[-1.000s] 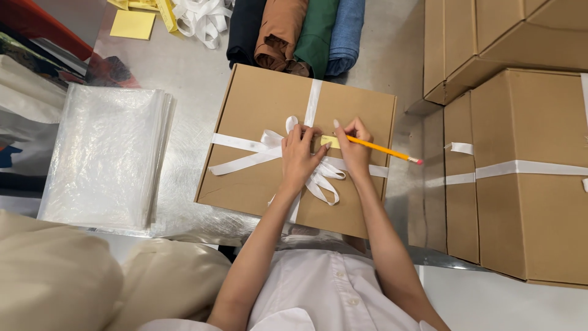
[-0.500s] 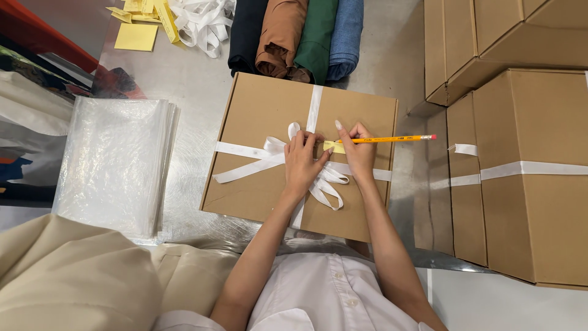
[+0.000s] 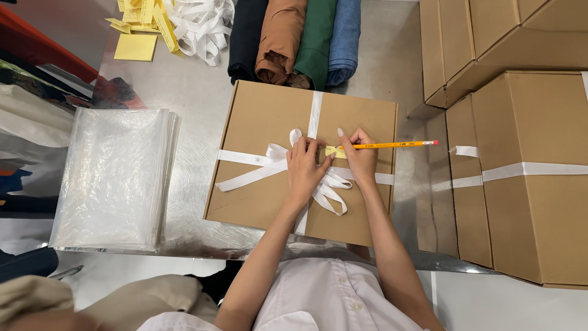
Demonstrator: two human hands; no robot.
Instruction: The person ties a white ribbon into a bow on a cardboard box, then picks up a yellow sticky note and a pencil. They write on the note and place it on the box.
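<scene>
Box (image 3: pixel 263 129) mid-table, ribbon (image 3: pixel 269 160) bowed. Left hand (image 3: pixel 306 168) pins yellow note (image 3: pixel 335 151); right hand (image 3: pixel 360 159) grips pencil (image 3: pixel 392 144). Bags (image 3: pixel 113 178) left, fabric rolls (image 3: pixel 294 40) behind, boxes (image 3: pixel 527 171) crowd right.

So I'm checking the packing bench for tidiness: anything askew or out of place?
Mostly tidy. Only the loose heap of white ribbon and yellow paper strips at the table's far edge looks messy. The cardboard box under the left hand and right hand sits slightly skewed.
</scene>
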